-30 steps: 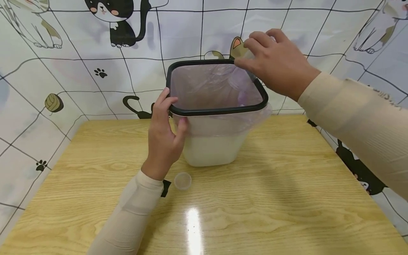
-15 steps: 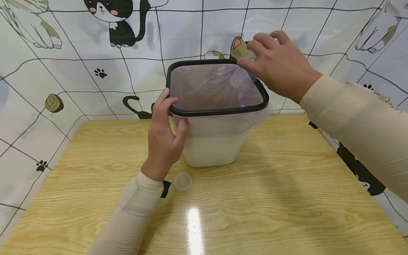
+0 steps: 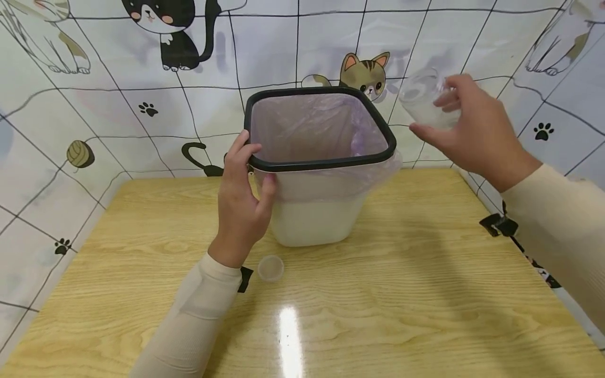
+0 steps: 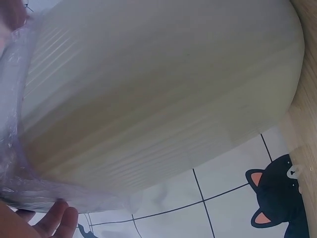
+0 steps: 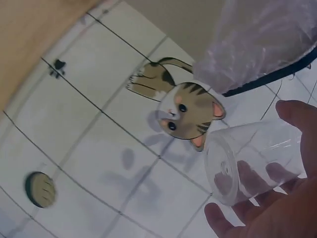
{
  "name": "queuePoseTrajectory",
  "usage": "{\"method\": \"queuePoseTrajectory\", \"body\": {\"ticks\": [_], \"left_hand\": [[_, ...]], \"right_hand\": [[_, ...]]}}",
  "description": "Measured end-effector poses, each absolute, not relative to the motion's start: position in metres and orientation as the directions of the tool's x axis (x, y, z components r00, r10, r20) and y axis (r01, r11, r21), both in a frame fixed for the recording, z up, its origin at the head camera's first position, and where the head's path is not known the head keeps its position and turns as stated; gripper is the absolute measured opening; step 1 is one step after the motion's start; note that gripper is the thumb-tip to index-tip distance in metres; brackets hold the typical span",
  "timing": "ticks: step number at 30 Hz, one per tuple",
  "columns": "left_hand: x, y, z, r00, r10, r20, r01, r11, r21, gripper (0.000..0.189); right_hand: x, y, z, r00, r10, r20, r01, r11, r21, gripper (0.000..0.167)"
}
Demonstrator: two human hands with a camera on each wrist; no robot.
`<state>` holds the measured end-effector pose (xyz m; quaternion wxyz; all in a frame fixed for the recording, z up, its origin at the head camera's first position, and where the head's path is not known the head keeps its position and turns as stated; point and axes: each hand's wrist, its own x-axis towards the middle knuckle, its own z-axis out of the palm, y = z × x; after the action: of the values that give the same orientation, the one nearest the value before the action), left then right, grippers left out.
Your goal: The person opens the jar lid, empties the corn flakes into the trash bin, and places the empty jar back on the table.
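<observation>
A whitish waste bin (image 3: 314,223) with a black rim ring stands upright on the wooden table, lined with a thin purple-tinted bag (image 3: 307,118) whose edge hangs down outside. My left hand (image 3: 243,199) grips the bin's left front corner, fingers over the rim and thumb on the outer wall. Off to the right of the bin, in the air, my right hand (image 3: 482,126) holds a clear plastic jar (image 5: 257,163). The jar lies tilted in the fingers, its round base facing away from the palm. A small clear round lid (image 3: 271,268) lies flat near my left wrist.
Behind the wooden table (image 3: 387,315) hangs a white sheet (image 3: 269,47) with a grid and cartoon cats, which also covers both sides. A black clip (image 3: 498,224) sits at the table's right edge.
My right hand has moved right with the jar, away from the bin's right rim, so the jar now shows beside the bin. The left hand and bin stay put.
</observation>
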<state>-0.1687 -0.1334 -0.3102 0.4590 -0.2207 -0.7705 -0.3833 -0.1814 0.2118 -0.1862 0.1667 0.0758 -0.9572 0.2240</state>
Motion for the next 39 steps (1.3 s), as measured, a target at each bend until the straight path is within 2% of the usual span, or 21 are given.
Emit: {"method": "queuePoseTrajectory", "body": {"ticks": [4, 7, 13, 19, 26, 34, 39], "left_hand": [[-0.167, -0.133, -0.311, -0.486, -0.004, 0.874, 0.686, 0.618, 0.384, 0.045], [-0.168, -0.131, -0.311, -0.482, -0.015, 0.876, 0.685, 0.618, 0.387, 0.044], [-0.173, -0.126, -0.309, -0.473, -0.022, 0.881, 0.696, 0.603, 0.389, 0.043], [-0.173, -0.125, -0.31, -0.492, -0.035, 0.87, 0.66, 0.637, 0.399, 0.044], [-0.171, -0.125, -0.309, -0.496, -0.031, 0.868, 0.662, 0.633, 0.401, 0.045], [-0.168, -0.123, -0.31, -0.497, -0.017, 0.868, 0.673, 0.624, 0.398, 0.046], [-0.168, -0.126, -0.308, -0.49, -0.014, 0.871, 0.674, 0.627, 0.39, 0.047]], "right_hand": [[-0.165, 0.228, -0.22, -0.955, -0.01, 0.295, -0.168, 0.839, -0.517, 0.079], [-0.152, 0.234, -0.248, -0.971, -0.024, 0.239, -0.158, 0.813, -0.56, 0.076], [-0.124, 0.225, -0.313, -0.975, -0.173, 0.139, -0.222, 0.755, -0.617, 0.065], [-0.108, 0.191, -0.359, -0.935, -0.352, 0.047, -0.278, 0.643, -0.713, 0.056], [-0.1, 0.156, -0.379, -0.892, -0.45, -0.05, -0.221, 0.529, -0.819, 0.06], [-0.095, 0.142, -0.385, -0.881, -0.465, -0.088, -0.181, 0.504, -0.845, 0.062], [-0.097, 0.139, -0.386, -0.872, -0.484, -0.073, -0.205, 0.497, -0.843, 0.061]]}}
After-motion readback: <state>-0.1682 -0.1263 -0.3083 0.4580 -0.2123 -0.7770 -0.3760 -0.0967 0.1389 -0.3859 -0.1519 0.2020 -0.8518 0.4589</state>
